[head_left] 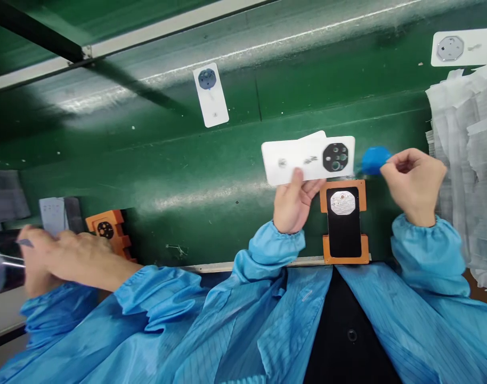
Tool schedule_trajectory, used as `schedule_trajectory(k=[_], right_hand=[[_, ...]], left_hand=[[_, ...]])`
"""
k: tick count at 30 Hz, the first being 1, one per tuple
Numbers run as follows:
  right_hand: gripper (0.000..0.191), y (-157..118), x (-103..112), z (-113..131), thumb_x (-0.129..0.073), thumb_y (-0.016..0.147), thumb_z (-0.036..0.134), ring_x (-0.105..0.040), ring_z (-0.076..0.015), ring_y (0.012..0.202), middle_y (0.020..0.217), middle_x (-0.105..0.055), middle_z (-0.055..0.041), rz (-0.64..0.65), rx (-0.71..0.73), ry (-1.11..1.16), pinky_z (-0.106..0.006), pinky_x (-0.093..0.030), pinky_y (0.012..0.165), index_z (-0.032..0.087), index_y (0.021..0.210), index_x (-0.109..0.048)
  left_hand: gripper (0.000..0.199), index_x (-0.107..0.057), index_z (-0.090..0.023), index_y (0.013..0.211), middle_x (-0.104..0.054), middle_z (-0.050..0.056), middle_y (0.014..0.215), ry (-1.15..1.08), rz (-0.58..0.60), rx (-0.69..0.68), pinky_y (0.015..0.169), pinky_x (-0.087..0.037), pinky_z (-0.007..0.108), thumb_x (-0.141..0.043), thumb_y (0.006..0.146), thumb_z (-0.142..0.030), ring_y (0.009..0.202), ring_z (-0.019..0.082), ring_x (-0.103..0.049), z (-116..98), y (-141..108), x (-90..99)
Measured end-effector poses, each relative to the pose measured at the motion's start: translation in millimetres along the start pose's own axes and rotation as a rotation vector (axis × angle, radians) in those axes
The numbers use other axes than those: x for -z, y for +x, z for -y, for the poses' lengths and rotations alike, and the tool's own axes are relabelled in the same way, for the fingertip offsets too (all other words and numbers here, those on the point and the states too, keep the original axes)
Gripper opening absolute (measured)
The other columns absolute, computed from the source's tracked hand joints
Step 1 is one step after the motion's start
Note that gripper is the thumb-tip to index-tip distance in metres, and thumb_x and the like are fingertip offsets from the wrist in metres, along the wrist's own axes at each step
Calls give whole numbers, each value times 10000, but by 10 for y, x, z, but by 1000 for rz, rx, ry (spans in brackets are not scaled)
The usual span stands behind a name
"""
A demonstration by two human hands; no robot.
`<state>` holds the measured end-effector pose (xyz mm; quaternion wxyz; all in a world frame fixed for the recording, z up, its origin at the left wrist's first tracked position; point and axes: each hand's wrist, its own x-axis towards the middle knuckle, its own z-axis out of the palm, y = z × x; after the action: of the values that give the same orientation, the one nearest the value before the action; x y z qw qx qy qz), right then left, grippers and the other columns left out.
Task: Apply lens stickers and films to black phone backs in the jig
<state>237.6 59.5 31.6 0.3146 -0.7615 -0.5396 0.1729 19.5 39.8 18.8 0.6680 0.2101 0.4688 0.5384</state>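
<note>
My left hand (291,205) grips a white phone back cover (295,152) from below, thumb on its face. This cover has a black eight-sided camera patch with several holes at its right end. The corner of another white piece (317,135) shows behind it. To the right, my right hand (415,184) pinches a small blue film (375,161) between thumb and fingertips, apart from the cover. Below and between my hands lies an orange fixture (345,258) with a black phone-shaped plate (345,234) in it. A silvery eight-sided patch (342,202) sits on the plate's upper part.
A white cover (215,106) lies farther back on the green table (187,170); another cover (479,47) is at the far right. White sheets (471,160) are piled at the right. On the left, a co-worker's hands (63,256) are beside another orange fixture (118,226).
</note>
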Motion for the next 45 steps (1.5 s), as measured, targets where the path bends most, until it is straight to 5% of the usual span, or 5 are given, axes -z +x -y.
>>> schedule_trajectory(k=[8, 10, 13, 18, 45], right_hand=[[271, -21, 354, -245, -724, 894, 345, -606, -206, 601, 595, -629, -5, 125, -50, -159, -425, -505, 696, 241, 655, -649], [91, -239, 505, -90, -714, 935, 329, -695, -223, 726, 831, -744, -39, 151, 182, -70, -412, -569, 713, 245, 911, -739], [377, -537, 637, 55, -728, 925, 187, -742, -285, 1076, 1229, -750, -102, 269, 696, 16, -427, -640, 887, 240, 1297, -694], [498, -723, 530, -42, -633, 949, 38, -729, -335, 1184, 1261, -756, -167, 358, 1073, -142, -490, -654, 947, 122, 1439, -599], [762, -806, 156, -233, -496, 1007, 52, -404, -384, 1536, 1642, -396, -209, 568, 900, -262, -634, -424, 1239, 110, 1697, -177]], left_hand=[[430, -667, -260, 1398, -758, 75, 1320, 422, 80, -340, 1037, -649, 394, -570, 1054, -499, 1205, 257, -747, -268, -224, 385], [389, -664, -236, 1412, -733, 84, 1365, 704, 329, -531, 1076, -634, 396, -515, 1089, -393, 1258, 256, -720, -316, -370, 384], [421, -576, -126, 1481, -662, 155, 1456, 1114, 689, -856, 1169, -571, 411, -520, 1069, -192, 1400, 271, -613, -342, -509, 310], [354, -597, -9, 1371, -720, 188, 1348, 1512, 741, -1174, 1166, -564, 391, -543, 1038, -120, 1390, 284, -617, -161, -537, 195], [318, -529, -159, 1355, -513, 244, 1584, 1657, 678, -921, 1224, -452, 623, -528, 1040, -118, 1564, 375, -359, 289, -404, 399]])
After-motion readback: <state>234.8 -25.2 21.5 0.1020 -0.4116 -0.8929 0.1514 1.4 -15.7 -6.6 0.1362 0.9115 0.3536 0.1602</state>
